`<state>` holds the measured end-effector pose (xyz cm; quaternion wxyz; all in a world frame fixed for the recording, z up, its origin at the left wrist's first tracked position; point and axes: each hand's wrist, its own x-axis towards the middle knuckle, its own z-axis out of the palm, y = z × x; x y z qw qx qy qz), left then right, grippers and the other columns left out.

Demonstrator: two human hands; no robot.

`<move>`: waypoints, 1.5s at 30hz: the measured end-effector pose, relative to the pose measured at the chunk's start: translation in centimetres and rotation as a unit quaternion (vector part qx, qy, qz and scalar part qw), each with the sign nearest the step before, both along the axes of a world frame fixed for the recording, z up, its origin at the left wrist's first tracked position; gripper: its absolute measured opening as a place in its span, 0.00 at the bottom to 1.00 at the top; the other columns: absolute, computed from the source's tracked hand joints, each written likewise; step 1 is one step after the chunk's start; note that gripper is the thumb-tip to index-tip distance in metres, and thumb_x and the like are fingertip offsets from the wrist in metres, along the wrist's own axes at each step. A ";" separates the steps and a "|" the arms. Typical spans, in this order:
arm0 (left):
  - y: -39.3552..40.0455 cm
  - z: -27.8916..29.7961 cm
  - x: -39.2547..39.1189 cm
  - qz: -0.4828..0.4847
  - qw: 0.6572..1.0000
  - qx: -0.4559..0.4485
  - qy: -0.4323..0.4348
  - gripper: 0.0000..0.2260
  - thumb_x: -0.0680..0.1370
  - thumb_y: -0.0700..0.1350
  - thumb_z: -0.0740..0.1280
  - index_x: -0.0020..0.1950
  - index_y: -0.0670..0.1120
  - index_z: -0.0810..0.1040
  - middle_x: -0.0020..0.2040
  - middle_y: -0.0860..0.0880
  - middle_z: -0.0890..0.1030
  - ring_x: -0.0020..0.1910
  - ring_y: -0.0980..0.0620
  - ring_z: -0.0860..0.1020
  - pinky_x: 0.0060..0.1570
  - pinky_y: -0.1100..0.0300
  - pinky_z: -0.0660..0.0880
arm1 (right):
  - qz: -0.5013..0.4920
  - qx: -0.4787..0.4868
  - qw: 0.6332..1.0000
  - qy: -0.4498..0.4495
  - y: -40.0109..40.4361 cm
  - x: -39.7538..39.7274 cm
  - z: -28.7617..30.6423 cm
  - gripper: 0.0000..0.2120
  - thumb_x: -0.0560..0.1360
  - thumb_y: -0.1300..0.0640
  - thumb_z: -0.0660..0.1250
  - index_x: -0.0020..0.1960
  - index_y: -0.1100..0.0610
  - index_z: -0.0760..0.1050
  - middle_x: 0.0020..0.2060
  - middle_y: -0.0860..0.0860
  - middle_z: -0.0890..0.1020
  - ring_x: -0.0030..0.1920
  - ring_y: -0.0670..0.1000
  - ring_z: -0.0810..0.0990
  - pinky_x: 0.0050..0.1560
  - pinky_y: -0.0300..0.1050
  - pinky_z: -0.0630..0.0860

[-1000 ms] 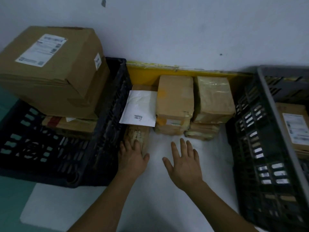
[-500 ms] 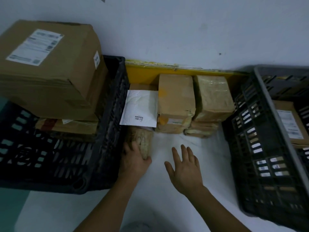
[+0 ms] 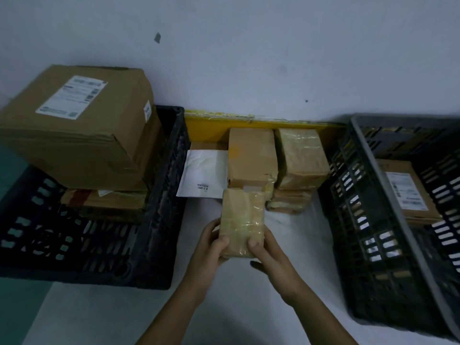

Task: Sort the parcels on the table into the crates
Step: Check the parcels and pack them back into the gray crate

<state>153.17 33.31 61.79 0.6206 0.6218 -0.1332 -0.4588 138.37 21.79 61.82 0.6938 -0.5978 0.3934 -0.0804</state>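
A small tape-wrapped brown parcel (image 3: 242, 217) is lifted above the white table (image 3: 286, 235), held between both hands. My left hand (image 3: 211, 242) grips its left side and my right hand (image 3: 267, 250) grips its right side, thumbs on top. Behind it lie a white mailer (image 3: 204, 175), a cardboard box (image 3: 251, 158) and a taped box (image 3: 301, 153) on top of other parcels. A black crate (image 3: 159, 220) stands on the left with a large labelled carton (image 3: 79, 125) in it. A grey crate (image 3: 368, 220) on the right holds a labelled box (image 3: 405, 190).
A yellow strip (image 3: 249, 120) runs along the foot of the wall behind the parcels. The table's left edge shows below the black crate, with green floor (image 3: 15, 307) beyond it.
My left hand pulled the small parcel out from under the white mailer and lifted it toward the middle. My right hand came in and took hold of its right side.
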 end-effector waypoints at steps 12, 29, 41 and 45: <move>-4.0 5.6 -0.2 -0.032 0.981 0.015 -0.190 0.32 0.70 0.65 0.75 0.71 0.73 0.66 0.64 0.70 0.78 0.62 0.70 0.77 0.58 0.64 0.80 | -0.104 -0.355 0.924 0.100 1.5 -0.3 3.2 0.56 0.69 0.30 0.75 0.87 0.47 0.52 0.76 0.46 0.66 0.74 0.49 0.68 0.70 0.49 0.75; -5.1 8.7 -0.8 -0.113 0.987 -0.071 -0.084 0.31 0.70 0.58 0.75 0.71 0.71 0.72 0.65 0.56 0.84 0.62 0.52 0.85 0.55 0.54 0.84 | -0.152 -0.276 0.948 -0.055 -0.1 -4.3 9.2 0.36 0.77 0.33 0.72 0.80 0.34 0.62 0.69 0.36 0.80 0.66 0.40 0.81 0.62 0.47 0.83; -11.9 11.0 -8.8 -0.265 0.936 -0.111 -0.206 0.25 0.73 0.78 0.65 0.69 0.75 0.72 0.66 0.70 0.79 0.66 0.68 0.77 0.68 0.54 0.77 | -0.226 -0.297 0.928 0.013 -2.8 -16.7 14.5 0.31 0.82 0.40 0.69 0.82 0.37 0.62 0.67 0.38 0.83 0.65 0.45 0.84 0.65 0.56 0.82; -14.6 11.3 -12.4 -0.284 0.892 -0.088 -0.342 0.34 0.75 0.79 0.57 0.78 0.67 0.66 0.72 0.71 0.70 0.69 0.69 0.68 0.69 0.60 0.70 | -0.269 -0.301 0.915 0.019 -6.2 -22.2 16.2 0.30 0.81 0.37 0.68 0.79 0.30 0.62 0.66 0.39 0.84 0.61 0.46 0.87 0.58 0.50 0.85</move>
